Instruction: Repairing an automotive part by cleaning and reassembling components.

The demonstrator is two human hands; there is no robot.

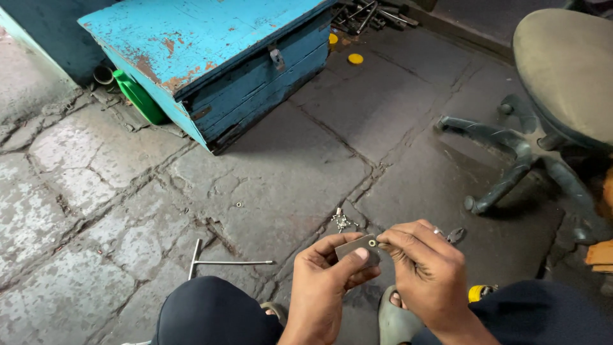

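Over stone floor (pixel 274 172): left hand (pixel 329 275) grasping plate (pixel 359 248); right hand (pixel 426 265) pinching at plate hole; T-wrench (pixel 220 260) lying left, near knee.

Small flat grey rectangular metal plate (pixel 359 246) w/ round hole near its right end, held roughly level above the stone floor, pinched btwn both hands, thumb lying across its lower edge
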